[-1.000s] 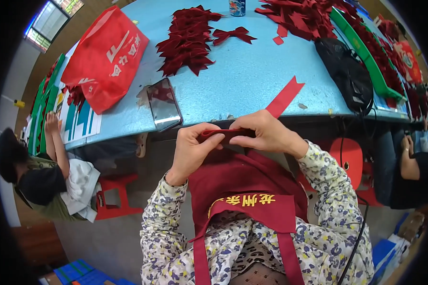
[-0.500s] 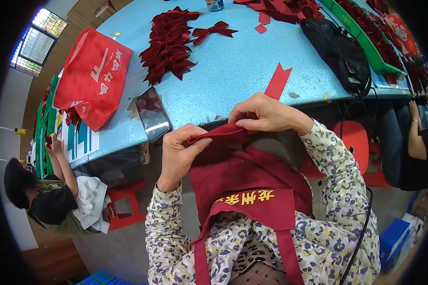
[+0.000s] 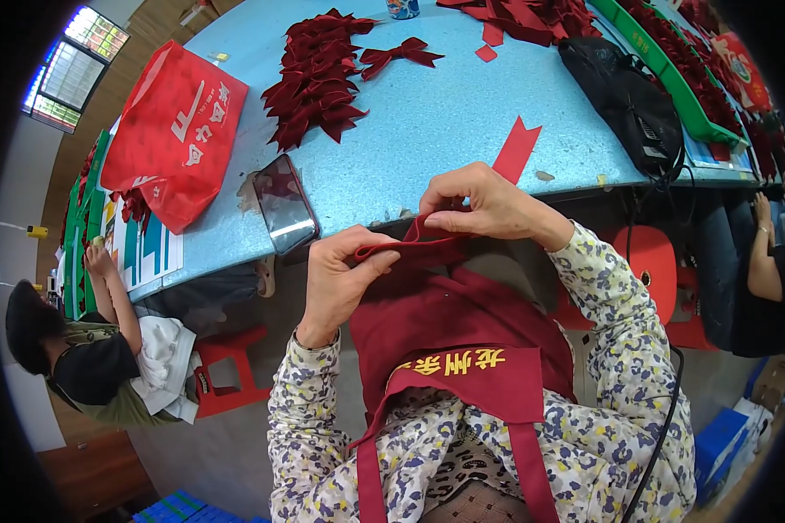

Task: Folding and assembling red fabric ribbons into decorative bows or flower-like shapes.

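Over my lap, in front of the table edge, my left hand [image 3: 342,277] pinches one end of a folded dark red ribbon [image 3: 410,248] between thumb and fingers. My right hand [image 3: 487,205] pinches the other part, where a fold of the ribbon stands up beside the thumb. A flat red ribbon piece [image 3: 518,150] with a notched end lies on the table just beyond my right hand; whether it joins the held ribbon is hidden. Farther off lie a row of finished dark red bows [image 3: 316,83] and a single bow [image 3: 401,57].
A phone [image 3: 285,205] lies at the table edge, near a red bag [image 3: 176,131]. To the right are a black pouch [image 3: 619,105] and a green tray [image 3: 672,74] of bows. Ribbon pieces [image 3: 532,19] and a can [image 3: 403,8] are at the back. A person [image 3: 105,349] sits at the left.
The ribbon between my hands has bent into a raised fold near the right fingers. My left hand has shifted slightly right; both hands keep their pinch.
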Demonstrator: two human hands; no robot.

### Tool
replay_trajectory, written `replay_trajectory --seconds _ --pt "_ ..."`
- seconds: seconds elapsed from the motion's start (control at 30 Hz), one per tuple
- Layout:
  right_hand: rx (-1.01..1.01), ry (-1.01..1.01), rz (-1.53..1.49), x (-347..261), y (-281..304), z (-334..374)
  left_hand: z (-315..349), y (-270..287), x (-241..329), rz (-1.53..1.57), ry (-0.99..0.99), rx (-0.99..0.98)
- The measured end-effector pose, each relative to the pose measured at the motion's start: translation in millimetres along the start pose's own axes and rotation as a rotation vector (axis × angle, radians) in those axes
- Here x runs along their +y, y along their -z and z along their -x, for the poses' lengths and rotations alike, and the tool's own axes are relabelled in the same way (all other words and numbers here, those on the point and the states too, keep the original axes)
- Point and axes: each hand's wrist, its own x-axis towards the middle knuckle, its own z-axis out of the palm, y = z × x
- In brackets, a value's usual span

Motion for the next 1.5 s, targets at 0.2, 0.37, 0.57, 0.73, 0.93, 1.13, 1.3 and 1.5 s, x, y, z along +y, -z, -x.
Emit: replay_trajectory --seconds 0.2,0.37,0.57,0.73,0.93,1.13,1.3,1.5 --pt "0.006 -0.027 0.012 -15.2 -9.8 -9.2 6.7 6.5 -1.3 0.076 0.091 0.011" --pt "0.02 -0.01 0.025 -16.6 -23.2 -19.1 11.3 16.9 -7.5 0.061 0.06 -0.005" --pt "0.003 -0.003 0.028 -25.2 -31.3 -28.2 13.5 22.2 -10.6 0.035 0.045 -0.025" --pt "0.003 0.014 0.019 -25.9 -38.1 -33.0 15.2 26.4 -12.5 0.06 0.085 -0.021" --pt "0.025 0.039 -0.004 -23.7 -47.8 -37.0 19.1 28.6 -18.6 0.092 0.072 -0.012" --pt "0.023 0.041 0.003 -24.1 -51.7 -39.1 20.1 31.5 -24.2 0.105 0.066 -0.023" --pt "0.02 0.032 0.001 -22.6 -53.9 -40.6 20.3 28.7 -23.7 0.145 0.052 0.024" --pt "0.023 0.03 -0.006 -21.2 -55.7 -40.7 20.5 27.1 -19.9 0.186 0.075 0.049"
